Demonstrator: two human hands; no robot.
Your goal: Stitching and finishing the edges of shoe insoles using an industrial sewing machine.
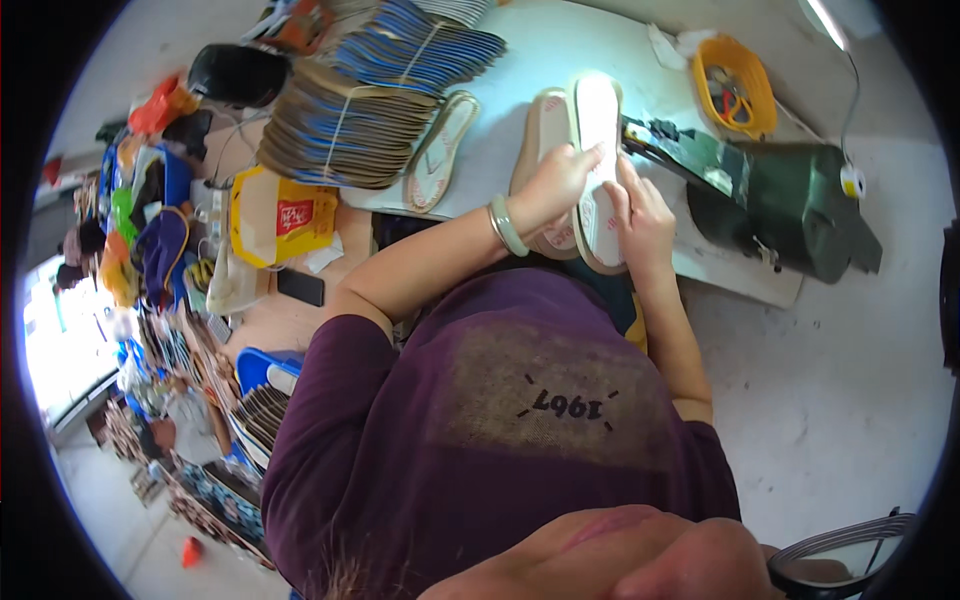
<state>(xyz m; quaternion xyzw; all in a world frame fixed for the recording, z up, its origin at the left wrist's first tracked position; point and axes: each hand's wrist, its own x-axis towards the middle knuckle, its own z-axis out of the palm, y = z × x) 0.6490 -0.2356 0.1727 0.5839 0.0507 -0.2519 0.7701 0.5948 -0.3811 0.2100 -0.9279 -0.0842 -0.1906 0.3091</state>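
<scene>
A pale insole (598, 115) lies brightly lit under the lamp, its toe end pointing away from me. My left hand (556, 186), with a bangle at the wrist, is closed on its left edge, thumb on the top face. My right hand (645, 212) grips the opposite edge, fingers bent along it. Partly hidden beneath and to the left is a second, tan-edged insole (549, 125). Another patterned insole (442, 152) lies apart on the white table (555, 40), beside the stacks.
String-tied stacks of soles (345, 125) stand at the far left. A dark green sewing machine (790, 205) reaches in from the right, near a yellow basket (735, 85) of tools. A yellow box (280, 215) and a phone (301, 288) lie left.
</scene>
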